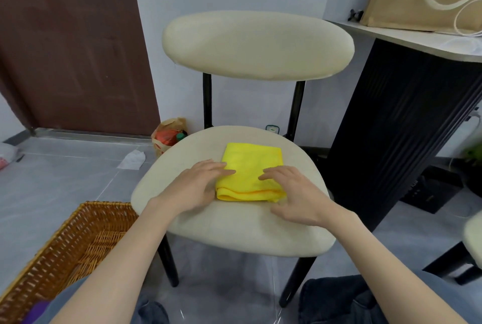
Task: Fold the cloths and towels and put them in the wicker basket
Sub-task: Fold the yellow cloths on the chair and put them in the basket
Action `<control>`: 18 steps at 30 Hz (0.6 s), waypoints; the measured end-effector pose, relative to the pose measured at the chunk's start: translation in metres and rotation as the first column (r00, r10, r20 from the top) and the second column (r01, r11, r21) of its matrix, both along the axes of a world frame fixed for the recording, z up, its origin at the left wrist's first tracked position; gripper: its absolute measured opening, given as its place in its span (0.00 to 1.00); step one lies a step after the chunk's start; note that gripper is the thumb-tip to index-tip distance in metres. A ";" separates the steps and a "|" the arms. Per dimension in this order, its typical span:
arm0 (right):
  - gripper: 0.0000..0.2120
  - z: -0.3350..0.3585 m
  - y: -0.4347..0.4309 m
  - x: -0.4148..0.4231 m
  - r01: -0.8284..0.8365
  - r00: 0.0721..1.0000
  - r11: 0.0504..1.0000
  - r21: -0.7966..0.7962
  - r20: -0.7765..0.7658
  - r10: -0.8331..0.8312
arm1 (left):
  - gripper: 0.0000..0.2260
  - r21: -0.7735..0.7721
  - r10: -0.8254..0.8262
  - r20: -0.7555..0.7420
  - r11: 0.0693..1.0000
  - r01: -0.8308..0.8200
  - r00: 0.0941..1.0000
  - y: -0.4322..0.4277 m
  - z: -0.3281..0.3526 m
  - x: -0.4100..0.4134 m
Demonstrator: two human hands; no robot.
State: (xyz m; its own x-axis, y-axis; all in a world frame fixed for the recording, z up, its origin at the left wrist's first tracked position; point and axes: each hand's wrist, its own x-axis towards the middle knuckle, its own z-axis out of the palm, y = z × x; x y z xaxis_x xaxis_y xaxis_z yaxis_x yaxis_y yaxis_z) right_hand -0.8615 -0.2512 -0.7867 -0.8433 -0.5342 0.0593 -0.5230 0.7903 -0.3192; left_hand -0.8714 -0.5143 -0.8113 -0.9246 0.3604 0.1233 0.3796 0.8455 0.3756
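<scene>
On the chair seat (234, 224), the folded yellow cloth (250, 164) lies under 2 flat hands; left hand (198, 185) and right hand (297, 196) press it with fingers straight, gripping nothing; the wicker basket (52, 253) sits down-left, nearer the left hand.

Cream chair (234, 222) — paper bag (167, 138) behind, floor-level

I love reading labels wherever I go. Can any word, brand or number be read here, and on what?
No text is legible.
Red print on the paper bag on the floor: too blurred.
Pale marks on the black box on the floor at right: too small.
</scene>
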 end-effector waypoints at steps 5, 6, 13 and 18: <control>0.28 -0.017 -0.014 0.007 0.045 0.987 0.984 0.171 -0.157 -0.018 | 0.24 -0.058 -0.018 0.040 0.998 0.021 0.999 0.005 -0.003 -0.003; 0.26 -0.020 -0.015 0.005 0.069 0.981 0.983 0.167 -0.189 -0.037 | 0.20 -0.064 -0.035 0.012 0.997 0.035 0.999 0.006 -0.002 -0.004; 0.21 -0.028 -0.015 -0.002 0.157 0.947 0.986 0.052 -0.291 -0.135 | 0.25 0.061 -0.024 -0.028 0.998 0.025 0.999 0.008 0.004 -0.004; 0.26 -0.024 -0.017 0.001 0.180 0.960 0.983 -0.021 -0.213 -0.181 | 0.10 0.137 0.095 0.006 0.986 -0.095 0.995 0.015 0.006 -0.002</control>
State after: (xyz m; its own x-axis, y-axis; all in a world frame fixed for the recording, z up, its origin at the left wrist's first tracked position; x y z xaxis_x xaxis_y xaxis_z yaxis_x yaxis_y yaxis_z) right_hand -0.8604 -0.2683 -0.8107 -0.8936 -0.3739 0.2484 -0.4275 0.8775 -0.2174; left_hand -0.8738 -0.4989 -0.8055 -0.9537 0.2507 0.1661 0.3005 0.8184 0.4898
